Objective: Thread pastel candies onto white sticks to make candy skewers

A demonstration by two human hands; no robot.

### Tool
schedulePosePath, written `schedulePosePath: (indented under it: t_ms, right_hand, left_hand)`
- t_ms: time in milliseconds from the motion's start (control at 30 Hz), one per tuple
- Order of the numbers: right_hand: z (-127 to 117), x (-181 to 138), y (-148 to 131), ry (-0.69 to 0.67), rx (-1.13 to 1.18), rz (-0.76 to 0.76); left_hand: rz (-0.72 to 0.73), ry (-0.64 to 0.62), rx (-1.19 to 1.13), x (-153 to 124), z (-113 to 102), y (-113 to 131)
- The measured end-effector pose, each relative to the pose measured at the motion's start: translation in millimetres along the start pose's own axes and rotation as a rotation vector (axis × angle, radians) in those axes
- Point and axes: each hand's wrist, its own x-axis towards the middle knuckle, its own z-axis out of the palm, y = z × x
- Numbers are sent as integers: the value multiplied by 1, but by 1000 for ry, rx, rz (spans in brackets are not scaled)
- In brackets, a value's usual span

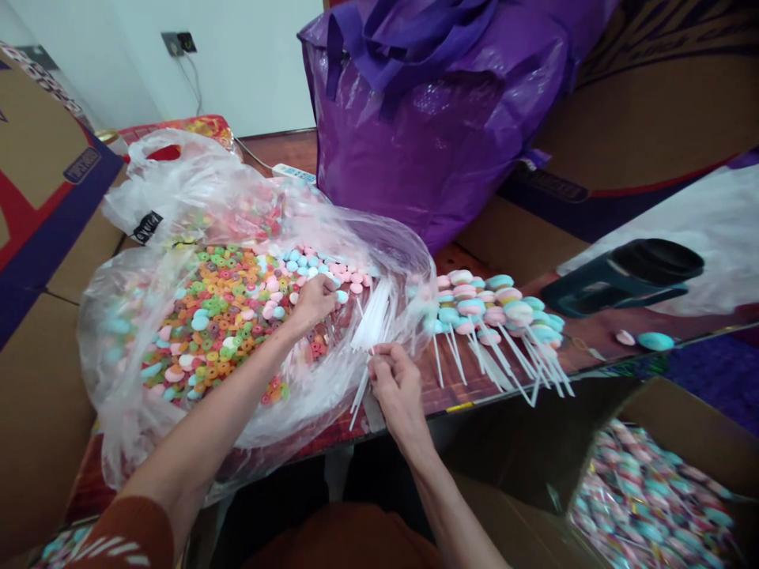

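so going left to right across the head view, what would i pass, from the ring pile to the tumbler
Colourful ring-shaped pieces → left hand → right hand → pastel pieces on sticks → dark tumbler.

Pale wall (254, 71) with a cabled socket (171, 44) behind a reddish-brown table (598, 325)

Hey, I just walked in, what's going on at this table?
A person is working with two bare hands. The left hand is among the pink and blue pieces in an open plastic bag. The right hand is at the white sticks. Skewered pieces lie grouped to the right.
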Motion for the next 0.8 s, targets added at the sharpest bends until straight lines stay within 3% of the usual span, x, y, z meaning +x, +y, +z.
schedulePosePath:
  t_ms: [133, 300, 400, 600, 800]
  right_hand:
    - [1, 0, 3, -11, 0, 16]
    - [1, 0, 6, -7, -73, -45]
    - [2, 0, 5, -5, -110, -83]
    - [2, 3, 4, -130, -64, -10]
    - [4, 6, 5, -127, -135, -58]
  left_hand:
    - [39, -48, 5, -1, -2, -2]
    - [166, -88, 323, -6, -5, 9]
    - [210, -98, 400, -12, -4, 16]
    - [302, -45, 412, -27, 3, 15]
    - [264, -28, 289, -31, 7, 5]
